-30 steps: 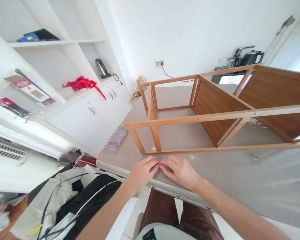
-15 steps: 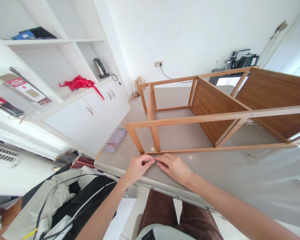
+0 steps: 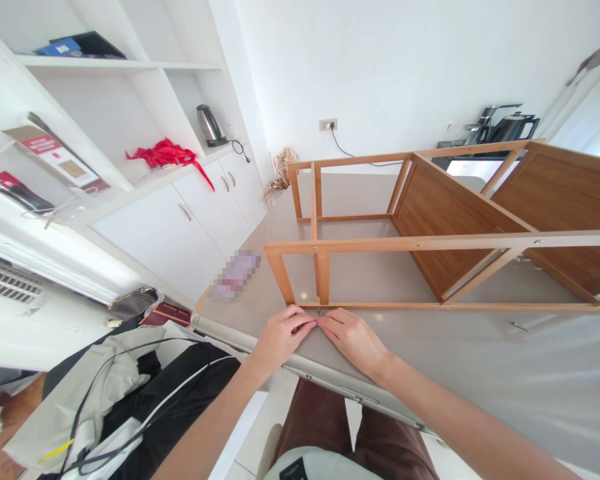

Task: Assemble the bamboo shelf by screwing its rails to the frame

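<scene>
A wooden shelf frame (image 3: 365, 243) lies on its side on a grey table (image 3: 430, 360). At its near lower rail, close to the left end, a small metal screw (image 3: 319, 311) sticks out toward me. My left hand (image 3: 283, 335) is closed in a pinch just left of the screw; whatever its fingers hold is hidden. My right hand (image 3: 353, 339) pinches from the other side, its thumb and fingertips at the screw's outer end. The fingertips of both hands meet there. Farther right, a loose bolt (image 3: 521, 327) lies on the table.
A pixelated packet (image 3: 237, 273) lies at the table's left end. Clothes and cables (image 3: 150, 393) are heaped at lower left. White shelves (image 3: 120, 65) hold a kettle (image 3: 210, 125) and red cloth (image 3: 167, 153). Another kettle (image 3: 514, 127) stands behind the frame at back right.
The view has shifted slightly, so the frame appears farther right. A thin metal piece visible in my left fingers earlier is now hidden. Both hands stay at the screw, their fingertips closer together.
</scene>
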Available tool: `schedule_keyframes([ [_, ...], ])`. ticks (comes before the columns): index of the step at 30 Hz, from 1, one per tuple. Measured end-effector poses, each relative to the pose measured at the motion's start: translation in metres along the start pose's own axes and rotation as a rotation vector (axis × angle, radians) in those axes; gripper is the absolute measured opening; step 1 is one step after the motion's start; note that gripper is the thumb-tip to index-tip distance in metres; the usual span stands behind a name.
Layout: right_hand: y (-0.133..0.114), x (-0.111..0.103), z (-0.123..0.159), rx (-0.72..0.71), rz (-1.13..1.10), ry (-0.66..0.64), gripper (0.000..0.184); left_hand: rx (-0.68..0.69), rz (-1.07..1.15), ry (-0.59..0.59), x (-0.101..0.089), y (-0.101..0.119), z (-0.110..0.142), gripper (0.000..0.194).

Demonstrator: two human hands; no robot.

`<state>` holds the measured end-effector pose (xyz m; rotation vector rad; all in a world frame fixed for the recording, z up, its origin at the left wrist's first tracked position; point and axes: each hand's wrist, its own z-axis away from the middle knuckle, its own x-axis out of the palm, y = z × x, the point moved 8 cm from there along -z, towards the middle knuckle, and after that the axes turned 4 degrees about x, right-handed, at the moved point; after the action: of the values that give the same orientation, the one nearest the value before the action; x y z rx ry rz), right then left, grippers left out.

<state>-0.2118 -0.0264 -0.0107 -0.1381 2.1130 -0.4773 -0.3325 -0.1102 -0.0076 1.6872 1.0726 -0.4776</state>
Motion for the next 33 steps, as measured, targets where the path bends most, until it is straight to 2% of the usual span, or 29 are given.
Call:
schedule_keyframes([
  [6, -0.0011, -0.0013, -0.0025, 0.006, -0.023, -0.002, 0.019, 0.037, -0.055, 0.002, 0.0017, -0.0036, 0.0022, 0.021],
  [33, -0.0022, -0.001, -0.0008, -0.005, -0.013, 0.002, 0.018, 0.017, 0.0, -0.01, 0.0, -0.0053, -0.0011, 0.021],
])
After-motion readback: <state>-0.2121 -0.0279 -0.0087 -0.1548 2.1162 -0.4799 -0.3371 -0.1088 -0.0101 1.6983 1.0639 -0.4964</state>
